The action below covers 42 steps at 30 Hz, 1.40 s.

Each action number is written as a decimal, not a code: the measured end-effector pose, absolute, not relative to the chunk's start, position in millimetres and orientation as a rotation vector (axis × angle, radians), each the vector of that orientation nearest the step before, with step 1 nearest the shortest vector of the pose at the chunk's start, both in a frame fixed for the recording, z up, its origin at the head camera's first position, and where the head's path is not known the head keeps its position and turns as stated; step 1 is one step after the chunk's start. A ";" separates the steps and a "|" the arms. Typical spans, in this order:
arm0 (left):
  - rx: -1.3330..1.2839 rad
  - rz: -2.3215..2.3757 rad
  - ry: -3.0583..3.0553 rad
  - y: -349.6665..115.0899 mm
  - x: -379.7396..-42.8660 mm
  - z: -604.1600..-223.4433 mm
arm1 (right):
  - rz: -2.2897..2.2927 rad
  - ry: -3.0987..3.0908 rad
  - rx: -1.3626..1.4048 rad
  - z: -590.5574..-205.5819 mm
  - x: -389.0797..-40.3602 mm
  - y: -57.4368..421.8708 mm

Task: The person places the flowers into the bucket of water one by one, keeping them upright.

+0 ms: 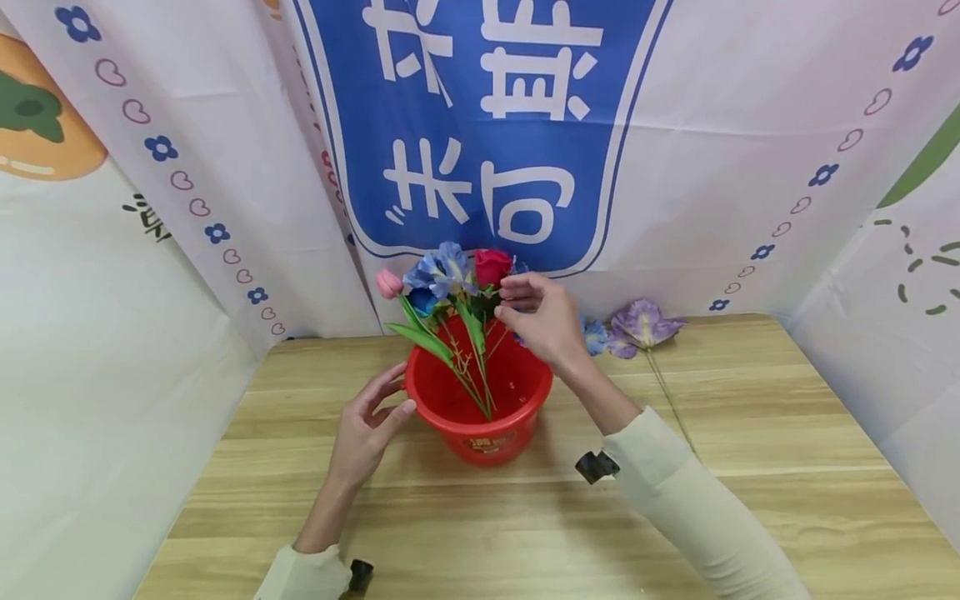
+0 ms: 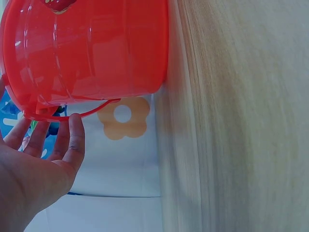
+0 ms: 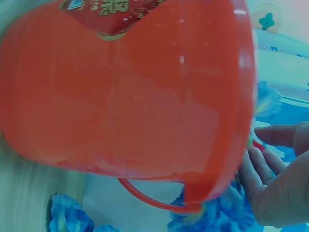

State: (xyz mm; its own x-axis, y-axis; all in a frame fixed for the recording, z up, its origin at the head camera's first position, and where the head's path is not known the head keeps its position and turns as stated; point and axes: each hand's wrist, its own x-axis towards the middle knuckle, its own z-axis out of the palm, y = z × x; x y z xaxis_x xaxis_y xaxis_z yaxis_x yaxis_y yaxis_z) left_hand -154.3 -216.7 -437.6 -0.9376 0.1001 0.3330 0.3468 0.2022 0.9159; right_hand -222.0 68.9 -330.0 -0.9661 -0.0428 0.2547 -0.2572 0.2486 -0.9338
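Observation:
A red bucket (image 1: 480,429) stands upright on the table, with artificial flowers leaning out of its back. Among them are a pink tulip (image 1: 389,284), a blue iris (image 1: 447,268) and a red rose (image 1: 492,267). My left hand (image 1: 367,429) touches the left of the rim, its fingers extended by the red handle (image 2: 89,113) in the left wrist view. Just right of the rose, above the rim, is my right hand (image 1: 543,321), thumb and fingers apart. In the right wrist view that hand (image 3: 277,176) shows beside the rim, nothing visible in its grasp.
To the right of the bucket, a purple iris (image 1: 647,323) lies on the wooden table (image 1: 300,408), its stem pointing toward the front. A blue flower (image 1: 595,337) lies beside it, partly behind the right forearm. A printed cloth (image 1: 697,208) hangs along the back edge.

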 end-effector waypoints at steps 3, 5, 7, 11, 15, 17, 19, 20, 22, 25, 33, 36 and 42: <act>-0.437 -1.815 -2.271 -216.5 -154.5 -436.7 | 1.842 -2.300 0.281 -325.3 -218.9 75.6; -0.445 -1.814 -2.269 -216.3 -154.8 -436.0 | 1.881 -2.263 0.274 -322.8 -217.5 80.5; -0.453 -1.811 -2.268 -216.4 -155.5 -435.6 | 1.917 -2.232 0.266 -320.4 -216.1 86.2; -0.460 -1.810 -2.269 -216.4 -155.9 -435.4 | 1.976 -2.190 0.244 -317.1 -214.0 99.2; -0.454 -1.811 -2.270 -216.5 -156.2 -436.3 | 1.996 -2.184 0.203 -317.6 -212.7 113.6; -0.452 -1.811 -2.273 -216.5 -156.4 -436.6 | 1.997 -2.194 0.181 -319.1 -211.5 121.3; -0.447 -1.811 -2.272 -216.4 -156.4 -436.8 | 2.003 -2.199 0.158 -321.4 -210.5 129.1; -0.446 -1.811 -2.271 -216.3 -156.2 -436.7 | 2.006 -2.206 0.144 -322.7 -209.9 133.0; -0.444 -1.813 -2.270 -216.1 -155.8 -436.5 | 2.012 -2.216 0.114 -325.7 -209.0 140.7; -0.444 -1.817 -2.266 -216.1 -155.0 -436.3 | 2.026 -2.215 0.084 -330.7 -208.1 152.6; -0.445 -1.829 -2.262 -216.6 -154.5 -437.1 | 2.050 -2.193 0.037 -347.6 -204.9 184.0; -0.441 -1.830 -2.265 -216.8 -154.5 -437.4 | 2.033 -2.230 0.039 -355.0 -203.7 191.7; -0.444 -1.824 -2.271 -216.7 -153.9 -437.3 | 2.029 -2.286 0.054 -373.1 -204.9 203.6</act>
